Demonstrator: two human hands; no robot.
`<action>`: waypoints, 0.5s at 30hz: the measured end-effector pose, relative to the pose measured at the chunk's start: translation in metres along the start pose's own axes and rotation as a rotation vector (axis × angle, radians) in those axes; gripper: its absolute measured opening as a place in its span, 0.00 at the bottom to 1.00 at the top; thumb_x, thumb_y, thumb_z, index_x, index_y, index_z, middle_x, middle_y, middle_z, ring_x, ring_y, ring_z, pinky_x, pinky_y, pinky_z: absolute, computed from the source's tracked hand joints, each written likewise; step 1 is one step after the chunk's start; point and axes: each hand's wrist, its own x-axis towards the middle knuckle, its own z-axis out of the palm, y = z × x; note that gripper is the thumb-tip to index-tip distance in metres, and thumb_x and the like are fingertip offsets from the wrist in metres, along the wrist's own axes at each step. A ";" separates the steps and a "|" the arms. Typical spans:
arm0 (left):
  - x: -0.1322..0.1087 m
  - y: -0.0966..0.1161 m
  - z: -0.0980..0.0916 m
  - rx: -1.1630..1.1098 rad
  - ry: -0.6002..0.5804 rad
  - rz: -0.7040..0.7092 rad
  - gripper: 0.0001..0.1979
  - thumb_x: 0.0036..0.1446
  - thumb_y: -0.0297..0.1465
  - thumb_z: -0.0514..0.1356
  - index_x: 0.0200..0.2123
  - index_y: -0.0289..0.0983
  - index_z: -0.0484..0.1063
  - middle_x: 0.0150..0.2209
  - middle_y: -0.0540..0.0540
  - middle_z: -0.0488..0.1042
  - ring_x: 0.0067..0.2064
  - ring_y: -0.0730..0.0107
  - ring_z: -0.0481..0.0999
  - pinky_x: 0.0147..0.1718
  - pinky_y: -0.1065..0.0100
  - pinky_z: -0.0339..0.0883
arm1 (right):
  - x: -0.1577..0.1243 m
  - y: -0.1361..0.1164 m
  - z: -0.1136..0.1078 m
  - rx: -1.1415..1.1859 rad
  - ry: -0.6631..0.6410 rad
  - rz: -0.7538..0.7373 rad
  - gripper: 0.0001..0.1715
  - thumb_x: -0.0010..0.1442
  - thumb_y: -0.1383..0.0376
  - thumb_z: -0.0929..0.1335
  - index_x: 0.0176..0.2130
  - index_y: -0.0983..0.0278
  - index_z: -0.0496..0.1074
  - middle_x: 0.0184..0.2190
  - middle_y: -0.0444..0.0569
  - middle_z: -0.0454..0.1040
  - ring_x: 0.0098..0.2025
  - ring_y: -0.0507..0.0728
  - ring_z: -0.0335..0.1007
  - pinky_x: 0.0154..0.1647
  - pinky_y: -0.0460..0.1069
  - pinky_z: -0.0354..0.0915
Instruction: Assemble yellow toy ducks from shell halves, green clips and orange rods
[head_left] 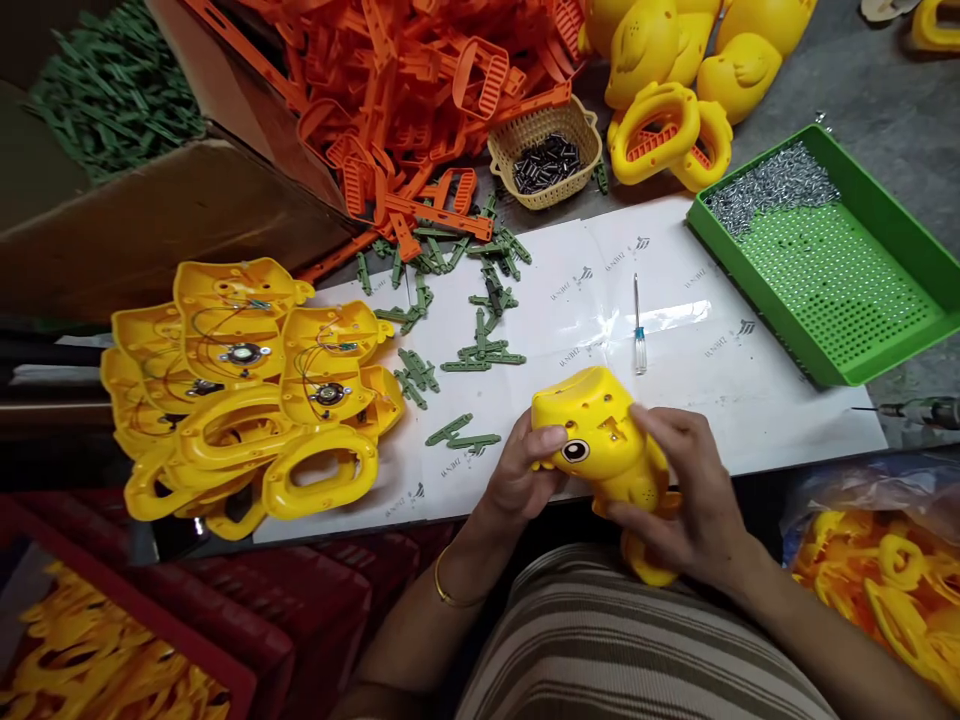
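Striped lap (600,640): closest of all, at the near edge of the table, under both forearms.
Left hand (521,480): fingers curled against the left side of the yellow duck shell (600,440), thumb pressed beside its printed eye; a thin bangle (450,590) sits on the wrist.
Right hand (686,510): fingers wrapped over the shell's right side and underside, gripping it.
Yellow duck shell: held between both hands just above the near edge of the white sheet (675,400).
Screwdriver (638,330): lying on the sheet beyond the shell, well apart from the hands.
Green clips (480,350): scattered across the sheet's far left part.
Open shell halves (247,390): piled at the table's left edge, wires and small speakers showing.
Green tray (885,330): at the right edge, silvery screws heaped in its far corner.
Small basket (546,155): at the far edge, holding dark small parts, beside orange strips (420,100).
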 end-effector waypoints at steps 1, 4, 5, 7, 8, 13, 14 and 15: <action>0.001 0.001 -0.002 -0.014 0.017 -0.014 0.22 0.43 0.38 0.69 0.42 0.32 0.80 0.37 0.41 0.83 0.37 0.56 0.82 0.38 0.64 0.76 | 0.010 0.008 -0.006 0.022 0.018 -0.024 0.38 0.62 0.62 0.69 0.67 0.59 0.55 0.51 0.57 0.67 0.51 0.65 0.68 0.47 0.61 0.72; 0.004 0.004 -0.007 -0.037 0.048 -0.057 0.23 0.41 0.37 0.70 0.41 0.31 0.80 0.36 0.41 0.83 0.37 0.56 0.82 0.37 0.64 0.76 | 0.049 0.041 -0.019 -0.222 0.142 -0.058 0.28 0.63 0.70 0.65 0.61 0.57 0.66 0.52 0.55 0.71 0.51 0.64 0.69 0.49 0.62 0.71; 0.004 0.005 -0.008 -0.039 0.048 -0.073 0.23 0.40 0.37 0.70 0.41 0.31 0.80 0.36 0.41 0.83 0.37 0.55 0.82 0.38 0.63 0.76 | 0.062 0.053 -0.021 -0.295 0.008 -0.071 0.27 0.63 0.72 0.64 0.60 0.58 0.68 0.57 0.56 0.69 0.51 0.63 0.69 0.49 0.61 0.71; 0.005 0.006 -0.009 -0.040 0.053 -0.091 0.23 0.40 0.37 0.70 0.41 0.31 0.79 0.36 0.42 0.83 0.38 0.55 0.82 0.38 0.63 0.75 | 0.083 0.075 -0.023 -0.395 -0.274 -0.166 0.25 0.63 0.74 0.63 0.57 0.59 0.71 0.60 0.54 0.69 0.51 0.64 0.69 0.47 0.61 0.71; 0.005 0.006 -0.009 -0.037 0.058 -0.097 0.23 0.40 0.36 0.70 0.41 0.31 0.79 0.36 0.42 0.83 0.38 0.56 0.82 0.39 0.63 0.75 | 0.090 0.083 -0.023 -0.426 -0.383 -0.207 0.23 0.64 0.73 0.62 0.55 0.59 0.73 0.58 0.54 0.70 0.50 0.64 0.69 0.45 0.60 0.72; 0.004 0.006 -0.011 -0.033 0.056 -0.105 0.23 0.41 0.36 0.69 0.42 0.33 0.78 0.37 0.43 0.83 0.42 0.54 0.82 0.40 0.62 0.74 | 0.092 0.092 -0.024 -0.446 -0.359 -0.226 0.14 0.67 0.65 0.62 0.47 0.62 0.74 0.45 0.56 0.76 0.43 0.63 0.72 0.31 0.54 0.70; 0.004 0.006 -0.011 -0.034 0.056 -0.106 0.22 0.42 0.36 0.68 0.43 0.34 0.78 0.37 0.43 0.83 0.42 0.53 0.82 0.41 0.62 0.74 | 0.088 0.086 -0.026 -0.385 -0.243 -0.210 0.13 0.67 0.65 0.62 0.47 0.62 0.73 0.43 0.56 0.76 0.41 0.62 0.73 0.30 0.53 0.69; 0.004 0.005 -0.011 -0.032 0.056 -0.108 0.22 0.42 0.36 0.68 0.42 0.34 0.78 0.38 0.43 0.83 0.43 0.53 0.82 0.41 0.62 0.74 | 0.083 0.078 -0.029 -0.280 -0.086 -0.185 0.11 0.66 0.64 0.63 0.47 0.61 0.71 0.41 0.54 0.76 0.39 0.61 0.74 0.29 0.53 0.69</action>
